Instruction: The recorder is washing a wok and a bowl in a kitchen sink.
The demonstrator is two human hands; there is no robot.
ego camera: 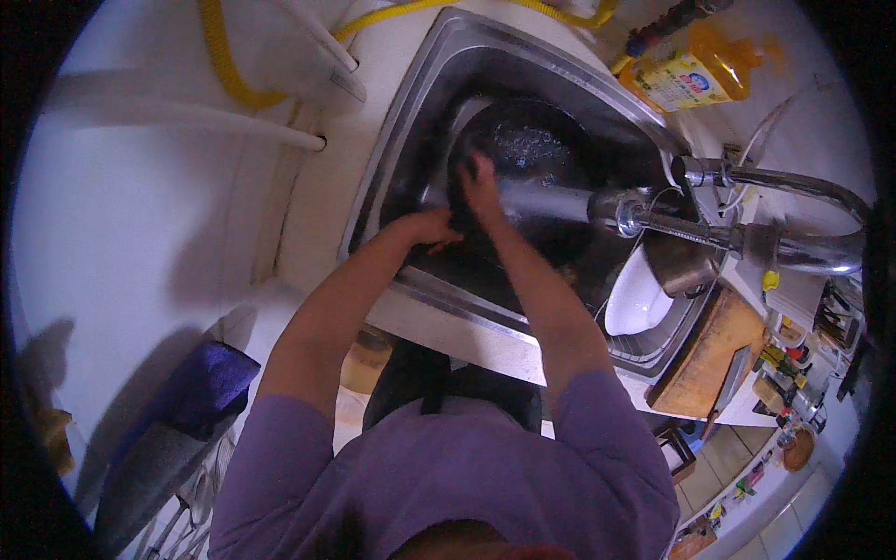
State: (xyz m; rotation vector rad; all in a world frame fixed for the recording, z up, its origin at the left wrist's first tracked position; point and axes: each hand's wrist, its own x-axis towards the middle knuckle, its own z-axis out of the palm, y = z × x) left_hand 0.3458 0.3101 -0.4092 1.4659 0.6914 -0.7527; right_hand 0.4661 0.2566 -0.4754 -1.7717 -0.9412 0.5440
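Observation:
A dark round pan (546, 122), probably a wok, lies in the stainless-steel sink (413, 105) with bubbly water in it. My right hand (481, 185) reaches inside the pan near its left wall, fingers pointing down and blurred. Whether it holds anything is hidden. At the pan's near-left rim is my left hand (430, 227), its fingers bent; the dark surroundings hide whether they grip the rim. A stream of water (542, 201) runs from the chrome faucet (626, 213) into the pan, just right of my right hand.
Right in the sink, a white dish (637, 297) and a metal pot (679, 262) rest on a wire rack (633, 346). Beyond it lie a wooden cutting board (707, 350) and a knife (731, 385). An orange detergent bottle (689, 73) stands behind. White pipes (280, 129) flank the left.

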